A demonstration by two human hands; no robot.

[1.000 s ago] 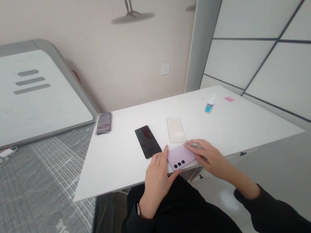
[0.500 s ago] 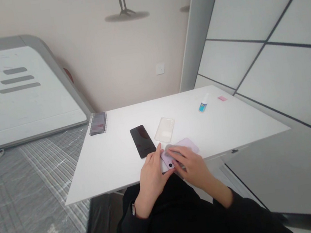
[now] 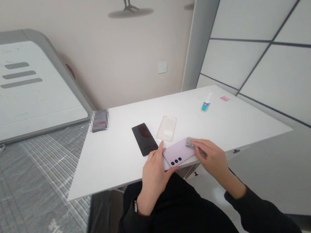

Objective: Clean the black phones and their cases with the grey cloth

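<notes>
A lilac phone [image 3: 177, 151] lies back up at the table's front edge, its dark round lenses at the near left end. My left hand [image 3: 154, 167] grips that end between thumb and fingers. Pinched in my right hand [image 3: 210, 156] is a grey cloth [image 3: 189, 142], pressed on the phone's far right end. Just beyond my left hand lies a black phone [image 3: 144, 139], its glossy dark side up. Beside it rests a clear phone case [image 3: 167, 128].
On the white table [image 3: 101, 165], a small spray bottle [image 3: 206, 104] with a blue label lies at the back right, near a pink slip [image 3: 224, 98]. A blurred dark item [image 3: 99, 120] sits at the back left corner. A wall stands behind.
My right hand has slid the grey cloth rightward along the lilac phone, from the lens end to the other end. My left hand keeps its hold. The view has shifted slightly.
</notes>
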